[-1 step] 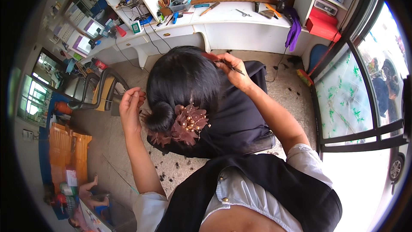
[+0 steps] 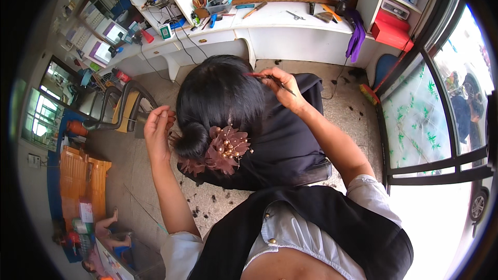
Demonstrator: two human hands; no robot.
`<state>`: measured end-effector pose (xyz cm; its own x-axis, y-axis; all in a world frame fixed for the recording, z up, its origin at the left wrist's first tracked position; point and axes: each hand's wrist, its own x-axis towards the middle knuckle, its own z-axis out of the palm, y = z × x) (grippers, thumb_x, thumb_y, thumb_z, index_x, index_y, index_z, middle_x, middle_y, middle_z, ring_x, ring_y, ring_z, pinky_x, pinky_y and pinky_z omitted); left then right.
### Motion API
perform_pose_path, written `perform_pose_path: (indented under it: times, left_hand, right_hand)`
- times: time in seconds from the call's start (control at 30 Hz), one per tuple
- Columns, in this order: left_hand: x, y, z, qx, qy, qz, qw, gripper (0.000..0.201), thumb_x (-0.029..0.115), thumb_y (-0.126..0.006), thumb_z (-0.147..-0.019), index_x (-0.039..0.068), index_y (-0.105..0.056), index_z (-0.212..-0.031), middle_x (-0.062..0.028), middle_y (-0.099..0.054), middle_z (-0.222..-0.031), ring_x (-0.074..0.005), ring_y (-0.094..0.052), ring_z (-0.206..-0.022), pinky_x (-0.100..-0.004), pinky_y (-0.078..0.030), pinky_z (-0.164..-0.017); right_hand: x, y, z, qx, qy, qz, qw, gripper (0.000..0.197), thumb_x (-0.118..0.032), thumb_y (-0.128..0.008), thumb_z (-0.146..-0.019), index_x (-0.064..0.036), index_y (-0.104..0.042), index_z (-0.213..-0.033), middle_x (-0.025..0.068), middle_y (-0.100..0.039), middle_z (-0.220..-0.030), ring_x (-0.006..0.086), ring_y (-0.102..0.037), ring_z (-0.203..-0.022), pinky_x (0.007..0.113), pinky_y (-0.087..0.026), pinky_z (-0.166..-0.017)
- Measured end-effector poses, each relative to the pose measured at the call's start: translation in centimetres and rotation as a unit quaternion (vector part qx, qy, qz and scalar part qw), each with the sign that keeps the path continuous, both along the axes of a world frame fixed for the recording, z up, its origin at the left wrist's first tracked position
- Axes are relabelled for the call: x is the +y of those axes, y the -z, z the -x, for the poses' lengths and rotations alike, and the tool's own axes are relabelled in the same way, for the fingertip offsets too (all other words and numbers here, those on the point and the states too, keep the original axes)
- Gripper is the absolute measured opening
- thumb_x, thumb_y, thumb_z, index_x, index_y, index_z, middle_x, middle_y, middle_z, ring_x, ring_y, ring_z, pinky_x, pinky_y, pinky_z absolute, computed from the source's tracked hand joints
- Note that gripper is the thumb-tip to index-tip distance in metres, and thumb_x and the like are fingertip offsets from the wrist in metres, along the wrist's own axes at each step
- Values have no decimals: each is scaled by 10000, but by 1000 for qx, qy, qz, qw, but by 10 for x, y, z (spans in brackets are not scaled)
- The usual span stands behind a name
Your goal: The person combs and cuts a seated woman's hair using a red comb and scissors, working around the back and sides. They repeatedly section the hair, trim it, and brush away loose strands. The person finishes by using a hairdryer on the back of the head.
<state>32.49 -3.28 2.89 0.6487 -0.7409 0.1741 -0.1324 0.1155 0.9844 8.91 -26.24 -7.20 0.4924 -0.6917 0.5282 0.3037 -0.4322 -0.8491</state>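
A seated person's head of dark hair (image 2: 220,85) is in front of me, a cape of black cloth (image 2: 290,129) over the body. The hair is gathered in a low bun (image 2: 193,140), with a mauve fabric flower ornament with gold beads (image 2: 228,148) beside it. My right hand (image 2: 282,87) is closed on a slim comb (image 2: 253,74) at the right side of the hair; its reddish end meets the hair and a thin dark tail sticks out past my fingers. Left of the bun, my left hand (image 2: 160,122) has its fingers curled together; what they hold, if anything, is hidden.
A white counter (image 2: 270,18) below a mirror runs along the far side, with scissors (image 2: 294,15) and other tools on it. A purple cloth (image 2: 355,36) hangs from its right end. An armchair (image 2: 122,106) stands at left, a glass door (image 2: 415,114) at right. Hair clippings dot the floor.
My right hand and the comb have shifted slightly, with the reddish end a little lower against the hair. The head has moved slightly to the left. My left hand stays in place.
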Motion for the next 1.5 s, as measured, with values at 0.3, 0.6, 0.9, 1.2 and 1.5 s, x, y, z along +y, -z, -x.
perform_pose_path:
  times: [0.3,0.6,0.9,1.2,1.5]
  left_hand:
    - [19,28,13,134,-3,37,990,230,104,-467,-899,-7,-529,-1090,-101,-601,-1020,-189,-589,-928,-302,-500,-799]
    - [53,53,27,113,-103,16,988,198,69,-443,-919,-10,-558,-1061,-81,-615,-991,-180,-607,-933,-280,-508,-794]
    - [25,46,-7,118,-82,39,989,182,113,-525,-911,19,-586,-1055,-45,-619,-906,-123,-574,-796,-242,-464,-724]
    - [-18,42,-32,46,-10,14,999,249,217,-535,-910,57,-599,-1089,-49,-634,-1018,-119,-575,-896,-253,-438,-787]
    - [-81,76,-39,46,166,55,984,254,222,-526,-922,22,-589,-1065,-30,-624,-968,-92,-569,-837,-229,-441,-718]
  right_hand:
    - [37,14,60,140,-27,63,988,264,84,-558,-708,-50,-600,-932,82,-596,-871,250,-586,-782,301,-464,-703]
    - [15,48,111,188,54,445,874,230,-98,-558,-738,-98,-605,-963,77,-607,-1062,258,-577,-1016,390,-436,-912]
    - [40,-14,38,72,63,108,990,216,2,-532,-853,-46,-512,-1062,114,-614,-869,277,-605,-799,314,-467,-698]
    - [93,2,85,96,26,18,995,155,-64,-502,-838,-48,-498,-992,104,-620,-958,181,-610,-773,296,-478,-667]
    - [97,-39,28,41,101,-48,993,176,-69,-478,-937,-39,-500,-1109,-25,-524,-825,55,-451,-702,200,-385,-609]
